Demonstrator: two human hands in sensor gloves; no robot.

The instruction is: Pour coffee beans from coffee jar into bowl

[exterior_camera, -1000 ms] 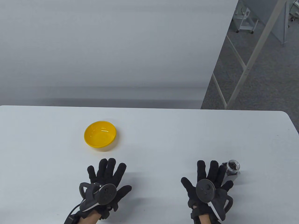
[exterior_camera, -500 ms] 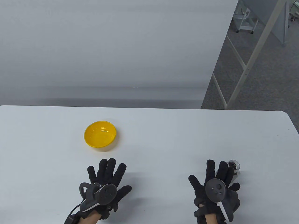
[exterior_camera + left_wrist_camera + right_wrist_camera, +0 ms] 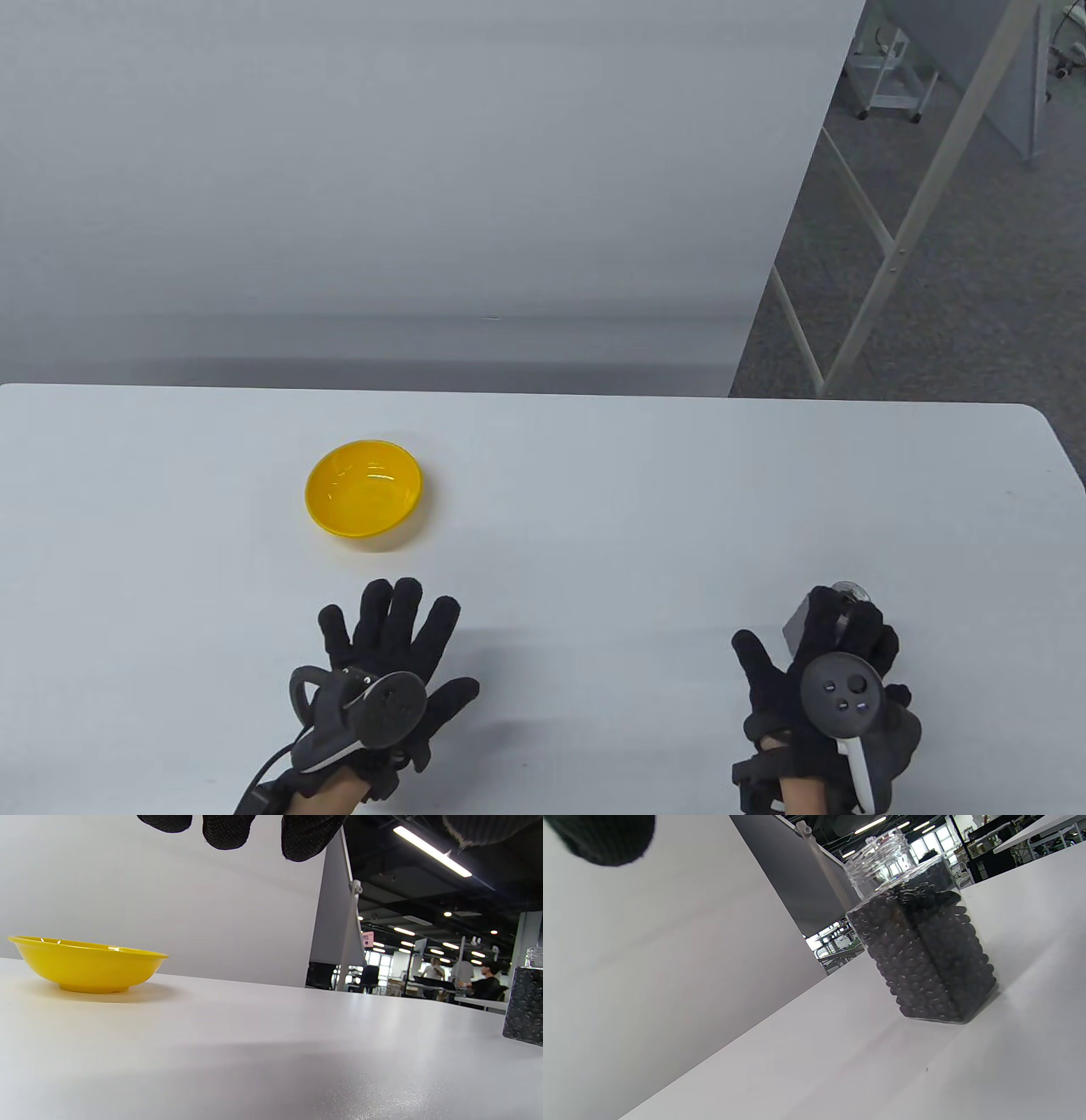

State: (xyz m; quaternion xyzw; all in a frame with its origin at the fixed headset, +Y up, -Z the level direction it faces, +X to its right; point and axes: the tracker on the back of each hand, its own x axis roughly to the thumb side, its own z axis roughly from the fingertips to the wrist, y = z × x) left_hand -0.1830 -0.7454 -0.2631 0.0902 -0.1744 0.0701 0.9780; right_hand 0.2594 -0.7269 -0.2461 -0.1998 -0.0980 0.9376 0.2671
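Surface: white table [image 3: 594,526], rounded far-right corner; pale partition wall behind it, grey carpet and metal frame legs off at 1 o'clock.
Background: left wrist view shows an open workspace with ceiling strip lights [image 3: 432,851] and seated people, too small to detail.
Bowl: yellow bowl [image 3: 364,487] sits upright on the table at about 10 o'clock from table centre; inside looks bare in the table view. Low and shallow in the left wrist view [image 3: 87,963].
Coffee jar: clear square-sided coffee jar [image 3: 920,950] stands upright at 4 o'clock on the table, no lid on its threaded neck, filled with dark coffee beans [image 3: 925,976] nearly to the shoulder. In the table view only its top and one corner [image 3: 797,624] show past the glove.
Left hand: left hand [image 3: 386,654] lies palm-down on the table at 6 o'clock from the bowl, fingers [image 3: 403,607] spread wide, holding nothing; tracker [image 3: 386,709] on its back.
Right hand: right hand [image 3: 836,679] is over the jar, fingers [image 3: 865,632] curled partway, thumb out to 9 o'clock. Contact with the glass: cannot tell; the right wrist view shows the jar's sides bare, one fingertip [image 3: 602,836] well apart at the top corner.
Spacing: bowl and jar well apart, left hand between them.
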